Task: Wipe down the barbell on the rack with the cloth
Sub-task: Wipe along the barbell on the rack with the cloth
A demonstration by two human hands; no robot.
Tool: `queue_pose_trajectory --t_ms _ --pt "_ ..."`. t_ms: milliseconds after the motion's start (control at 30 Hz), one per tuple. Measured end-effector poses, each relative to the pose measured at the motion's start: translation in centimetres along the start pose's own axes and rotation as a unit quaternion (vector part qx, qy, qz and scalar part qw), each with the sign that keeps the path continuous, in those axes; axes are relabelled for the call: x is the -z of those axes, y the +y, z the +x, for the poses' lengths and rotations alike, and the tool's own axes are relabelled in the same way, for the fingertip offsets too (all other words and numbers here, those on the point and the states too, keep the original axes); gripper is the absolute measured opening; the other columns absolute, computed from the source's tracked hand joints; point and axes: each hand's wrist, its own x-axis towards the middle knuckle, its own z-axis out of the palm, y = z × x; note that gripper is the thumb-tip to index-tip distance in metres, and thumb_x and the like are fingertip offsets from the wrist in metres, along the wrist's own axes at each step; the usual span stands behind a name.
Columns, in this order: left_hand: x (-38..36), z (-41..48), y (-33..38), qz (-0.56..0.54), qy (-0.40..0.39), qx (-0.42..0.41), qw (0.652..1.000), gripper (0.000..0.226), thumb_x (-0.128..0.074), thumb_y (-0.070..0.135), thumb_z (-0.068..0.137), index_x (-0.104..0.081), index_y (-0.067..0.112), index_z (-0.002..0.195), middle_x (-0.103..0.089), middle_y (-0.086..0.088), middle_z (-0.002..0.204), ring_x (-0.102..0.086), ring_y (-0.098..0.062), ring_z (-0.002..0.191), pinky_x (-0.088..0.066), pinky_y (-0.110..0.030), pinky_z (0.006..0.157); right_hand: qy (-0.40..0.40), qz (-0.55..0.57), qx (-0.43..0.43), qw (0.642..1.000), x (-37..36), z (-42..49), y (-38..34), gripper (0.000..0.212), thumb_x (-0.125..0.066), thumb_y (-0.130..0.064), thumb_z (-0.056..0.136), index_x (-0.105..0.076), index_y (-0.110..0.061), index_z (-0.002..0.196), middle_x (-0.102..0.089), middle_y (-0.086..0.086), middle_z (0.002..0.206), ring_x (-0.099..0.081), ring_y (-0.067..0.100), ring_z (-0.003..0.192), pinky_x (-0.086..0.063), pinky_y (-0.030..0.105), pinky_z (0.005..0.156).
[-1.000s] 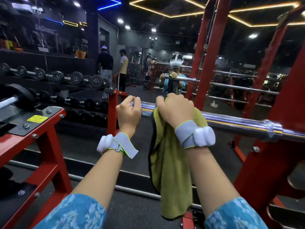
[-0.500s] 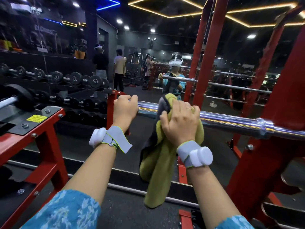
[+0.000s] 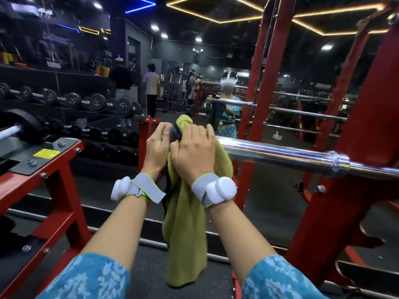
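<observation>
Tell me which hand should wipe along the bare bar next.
Probably right. The right hand wraps the cloth over the barbell, next to its bare stretch; the left hand holds the cloth's edge on the far side.

The cloth [image 3: 187, 201] is olive green, with a dark grey face showing at its top fold. The barbell [image 3: 280, 151] is mirror chrome with a thin yellow streak, and the rack [image 3: 367, 126] is glossy red. The sleeves [image 3: 86, 277] are turquoise with a pale flower print. The wrist bands [image 3: 200, 188] are grey edged in lime and carry white pucks. The dumbbells [image 3: 97, 102] are black and the sticker [image 3: 46, 152] is yellow.
</observation>
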Motion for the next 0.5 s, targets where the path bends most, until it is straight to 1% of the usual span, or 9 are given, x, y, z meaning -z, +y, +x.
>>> queue_pose_trajectory --t_ms 67,133,167,233,300,333,400,467,500 --pt "-0.2 0.5 0.5 0.025 0.003 0.000 1.000 0.035 -0.032 0.034 0.095 -0.048 0.012 0.074 -0.048 -0.003 0.065 -0.045 -0.030 0.067 -0.029 -0.032 0.063 -0.007 -0.007 0.022 1.000 -0.4 -0.3 0.3 0.038 -0.040 -0.028 0.078 -0.062 -0.002 0.096 -0.060 0.013 0.083 -0.057 0.033 0.084 -0.029 0.045 0.102" --pt "-0.2 1.2 1.2 0.064 0.002 0.048 0.997 0.041 -0.034 0.029 0.099 -0.039 0.017 0.060 -0.046 -0.006 0.061 -0.043 -0.033 0.070 -0.027 -0.034 0.064 -0.004 -0.012 0.034 0.999 -0.3 -0.7 1.4 0.041 -0.040 -0.029 0.079 -0.062 -0.001 0.100 -0.062 0.014 0.089 -0.059 0.034 0.089 -0.028 0.046 0.104" --pt "-0.2 1.5 1.5 0.085 0.001 0.083 0.993 0.045 -0.035 0.027 0.100 -0.039 0.017 0.056 -0.048 -0.009 0.063 -0.043 -0.032 0.072 -0.028 -0.034 0.065 0.002 -0.013 0.036 0.999 0.0 -0.9 2.0 0.042 -0.040 -0.029 0.079 -0.062 0.000 0.101 -0.063 0.015 0.091 -0.059 0.034 0.090 -0.027 0.047 0.104" --pt "-0.2 1.9 2.0 0.108 -0.014 0.145 0.983 0.049 -0.035 0.028 0.098 -0.045 0.013 0.052 -0.055 -0.015 0.070 -0.048 -0.033 0.078 -0.036 -0.035 0.071 0.025 -0.013 0.023 0.999 0.7 -1.3 3.7 0.042 -0.041 -0.028 0.077 -0.062 0.000 0.101 -0.063 0.015 0.090 -0.060 0.034 0.090 -0.026 0.048 0.105" --pt "-0.2 2.4 2.5 0.121 -0.036 0.196 0.973 0.044 -0.036 0.027 0.094 -0.059 0.009 0.062 -0.061 -0.018 0.081 -0.055 -0.036 0.088 -0.041 -0.034 0.075 0.055 -0.018 0.001 0.998 1.3 -1.6 5.5 0.042 -0.041 -0.027 0.076 -0.063 0.001 0.100 -0.063 0.015 0.088 -0.061 0.034 0.091 -0.024 0.049 0.105" --pt "-0.3 2.6 2.6 0.130 -0.042 0.216 0.967 0.039 -0.037 0.025 0.093 -0.065 0.005 0.075 -0.062 -0.020 0.089 -0.056 -0.037 0.094 -0.042 -0.034 0.077 0.065 -0.022 -0.010 0.998 1.7 -2.0 6.2 0.043 -0.041 -0.027 0.077 -0.062 0.001 0.100 -0.063 0.015 0.090 -0.062 0.034 0.093 -0.023 0.049 0.106" --pt "-0.3 3.3 2.6 0.155 -0.062 0.249 0.954 0.033 -0.039 0.020 0.091 -0.063 -0.001 0.101 -0.058 -0.022 0.109 -0.052 -0.035 0.095 -0.039 -0.034 0.078 0.072 -0.029 -0.028 0.997 2.0 -2.4 6.5 0.043 -0.041 -0.027 0.077 -0.062 0.001 0.103 -0.063 0.015 0.094 -0.060 0.035 0.099 -0.020 0.048 0.108" --pt "-0.3 3.7 2.6 0.177 -0.082 0.261 0.945 0.034 -0.039 0.018 0.088 -0.061 0.000 0.106 -0.053 -0.023 0.117 -0.040 -0.029 0.088 -0.033 -0.031 0.076 0.068 -0.022 -0.035 0.997 1.9 -2.4 5.8 0.043 -0.041 -0.026 0.077 -0.061 0.001 0.104 -0.063 0.014 0.095 -0.059 0.035 0.101 -0.020 0.049 0.110" --pt "-0.3 3.6 2.6 0.179 -0.083 0.266 0.943 0.034 -0.039 0.018 0.088 -0.062 0.000 0.106 -0.053 -0.023 0.117 -0.039 -0.029 0.088 -0.031 -0.030 0.076 0.063 -0.016 -0.030 0.997 1.6 -2.2 5.1 0.043 -0.041 -0.025 0.077 -0.061 0.001 0.104 -0.062 0.014 0.094 -0.059 0.035 0.101 -0.021 0.049 0.110"
